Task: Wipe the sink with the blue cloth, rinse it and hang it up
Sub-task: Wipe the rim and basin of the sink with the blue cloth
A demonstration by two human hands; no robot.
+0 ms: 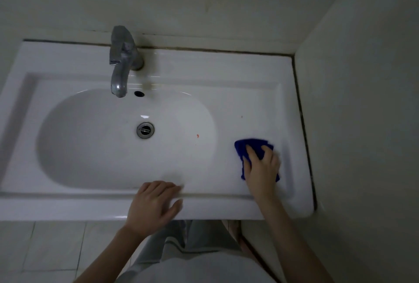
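My right hand (pixel 263 167) presses the blue cloth (pixel 256 143) flat, fingers spread and straight, on the sink (pixel 249 101) at its right-hand ledge. My left hand (pixel 154 205) rests on the front rim, fingers relaxed, holding nothing.

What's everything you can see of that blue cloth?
The blue cloth is deep blue, soft-looking fabric, folded or bunched into a small pad. It lies on the flat ledge at the right end of the sink. The right hand presses on it with spread fingers, covering its middle. Wet or dry cannot be told.
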